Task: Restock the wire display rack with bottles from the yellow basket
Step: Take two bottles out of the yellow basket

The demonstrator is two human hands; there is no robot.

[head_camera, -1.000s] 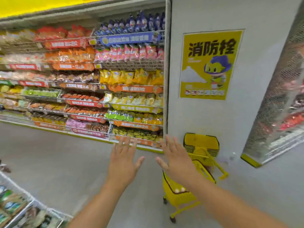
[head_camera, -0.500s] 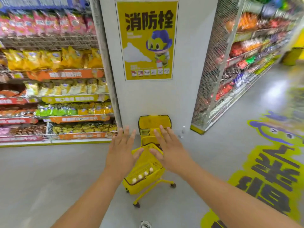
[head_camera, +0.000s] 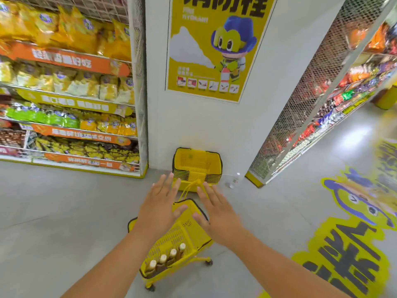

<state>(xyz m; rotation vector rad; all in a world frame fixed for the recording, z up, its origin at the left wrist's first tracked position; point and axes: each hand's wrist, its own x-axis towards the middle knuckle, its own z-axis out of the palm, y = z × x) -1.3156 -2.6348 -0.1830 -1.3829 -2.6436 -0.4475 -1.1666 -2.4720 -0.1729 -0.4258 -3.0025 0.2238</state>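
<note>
Both hands spread over the wheeled yellow basket (head_camera: pixel 182 239), nothing picked up yet

The left hand (head_camera: pixel 158 208) and right hand (head_camera: pixel 217 211) hover flat above the basket, fingers (head_camera: pixel 163 182) splayed wide and holding nothing. Four bottles (head_camera: pixel 167 260) with pale caps stand in a row at the basket's 6 o'clock end. At 12 o'clock one stack of empty baskets (head_camera: pixel 197 166) sits against the white wall; a single clear bottle (head_camera: pixel 235 179) stands on the floor at its 3 o'clock. The basket is on castors, so I'd judge a careless push could roll it away or tip the row over. No wire rack for bottles is identifiable
</note>
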